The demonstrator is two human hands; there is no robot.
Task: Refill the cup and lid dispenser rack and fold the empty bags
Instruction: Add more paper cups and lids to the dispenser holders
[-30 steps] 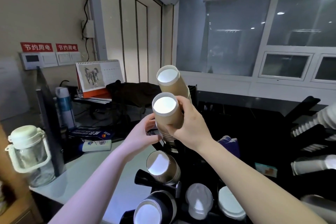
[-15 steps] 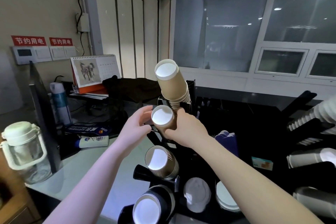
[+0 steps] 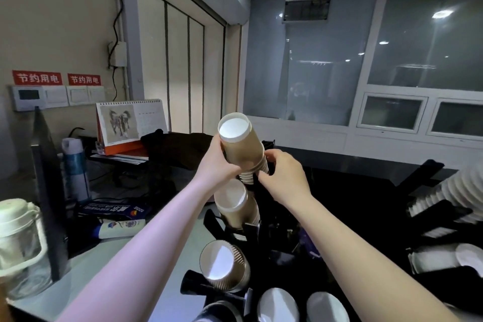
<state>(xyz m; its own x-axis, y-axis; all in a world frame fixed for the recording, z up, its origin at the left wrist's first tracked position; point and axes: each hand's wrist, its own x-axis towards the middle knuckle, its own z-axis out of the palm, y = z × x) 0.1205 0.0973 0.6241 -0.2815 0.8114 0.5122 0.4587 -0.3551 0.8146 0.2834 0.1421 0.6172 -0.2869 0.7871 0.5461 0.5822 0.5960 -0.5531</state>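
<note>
A black dispenser rack (image 3: pixel 257 227) stands before me with stacks of brown paper cups lying in tilted slots. My left hand (image 3: pixel 217 162) grips the left side of the top cup stack (image 3: pixel 241 144), its white inside facing me. My right hand (image 3: pixel 283 176) pinches the nested rims at the lower right of that same stack. Below it sit a second cup stack (image 3: pixel 234 204) and a third, ribbed cup stack (image 3: pixel 224 265). White lids (image 3: pixel 278 304) fill the bottom slots. No bag is in view.
A second rack with white cups (image 3: pixel 460 191) stands at the right. On the left counter are a clear jug (image 3: pixel 19 243), a blue bottle (image 3: pixel 74 165), a lying tube (image 3: pixel 120 226), a dark upright panel (image 3: pixel 48 191) and a desk calendar (image 3: pixel 130 121).
The single cup held in my right hand now sits in the second slot. Both hands rose to the top stack and took hold of it. The camera tilted upward.
</note>
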